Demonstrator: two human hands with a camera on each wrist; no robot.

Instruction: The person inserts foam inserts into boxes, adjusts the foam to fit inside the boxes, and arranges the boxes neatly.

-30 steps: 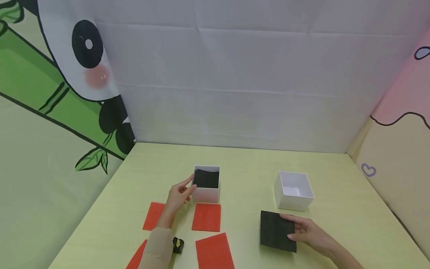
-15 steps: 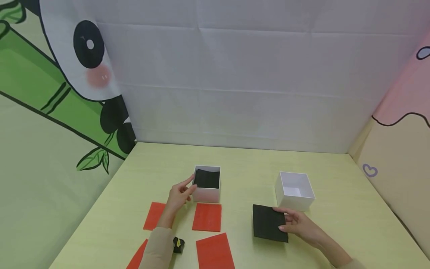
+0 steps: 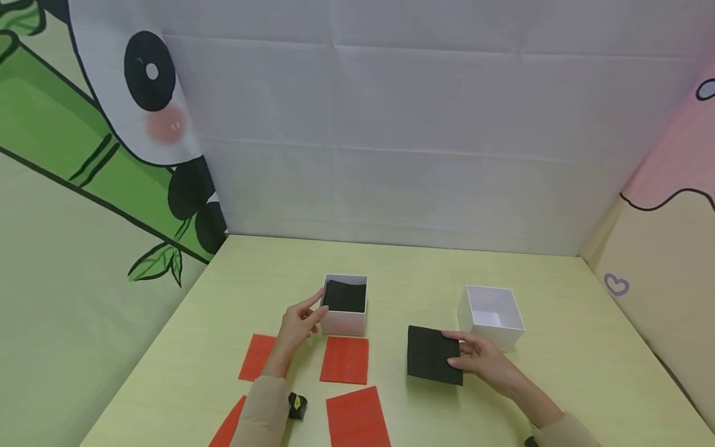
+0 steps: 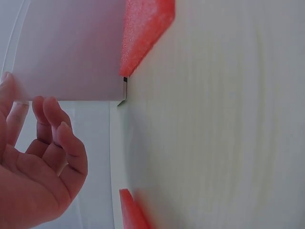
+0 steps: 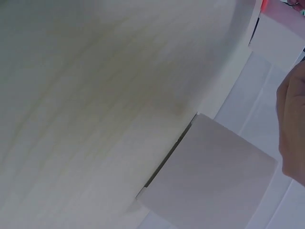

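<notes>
My left hand (image 3: 298, 326) holds the left wall and front corner of a white open-topped box (image 3: 343, 324), thumb and fingertips at its rim. Inside the box lies a dark, slightly wavy black sheet (image 3: 345, 296). In the left wrist view, fingertips meet the wall of the white box (image 4: 71, 52). My right hand (image 3: 486, 359) pinches a square black sheet (image 3: 432, 354) by its right edge, thumb on the near face, raised over the table. The right wrist view shows only part of the right hand (image 5: 293, 124); the held sheet is almost wholly out of it.
A second white box (image 3: 491, 320), with nothing inside, stands right of centre behind the right hand. Several red sheets lie at the front left, one red sheet (image 3: 344, 360) just before the left box. A small black and yellow item (image 3: 297, 406) lies beside the left sleeve.
My right hand has carried the black sheet leftward and farther from me, toward the left box. The left hand has stayed at its box.
</notes>
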